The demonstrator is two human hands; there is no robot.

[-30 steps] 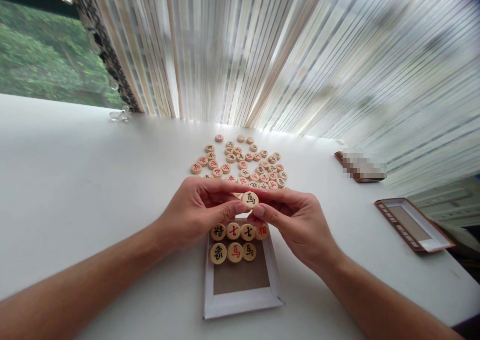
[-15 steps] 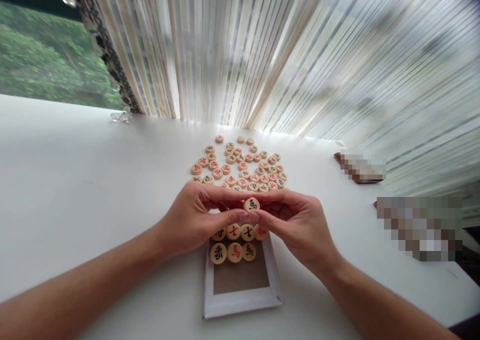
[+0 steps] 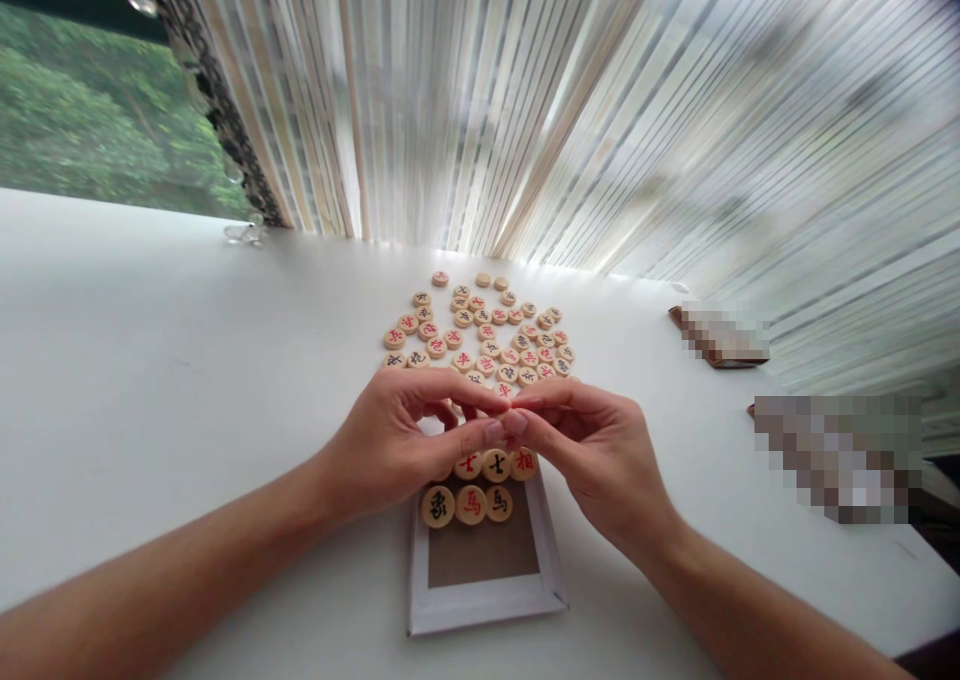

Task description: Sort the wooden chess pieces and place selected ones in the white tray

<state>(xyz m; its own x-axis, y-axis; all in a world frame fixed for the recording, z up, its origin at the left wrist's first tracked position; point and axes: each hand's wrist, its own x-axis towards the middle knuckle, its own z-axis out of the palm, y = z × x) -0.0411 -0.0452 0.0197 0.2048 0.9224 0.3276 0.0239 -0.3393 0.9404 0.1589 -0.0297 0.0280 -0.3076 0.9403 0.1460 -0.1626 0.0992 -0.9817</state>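
My left hand and my right hand meet fingertip to fingertip above a shallow white-rimmed box. Both are closed in a pinch around a small round wooden xiangqi piece; only a sliver of it shows, and its marked face is hidden. Beneath the hands, wooden xiangqi pieces with red and black characters lie in rows inside the box. The nearest row has a black-marked piece, a red-marked piece and a smaller black-marked piece. My hands cover the box's far end.
Many loose xiangqi pieces are scattered on the white table beyond my hands. Two blurred-out brown-edged objects lie at the right. A string curtain hangs along the table's back edge, with a clear ornament near it.
The piece between my fingertips showed its black-marked face before; now it is turned and mostly hidden by the fingers. My fingertips have drawn closer together. The pieces in the box have not moved.
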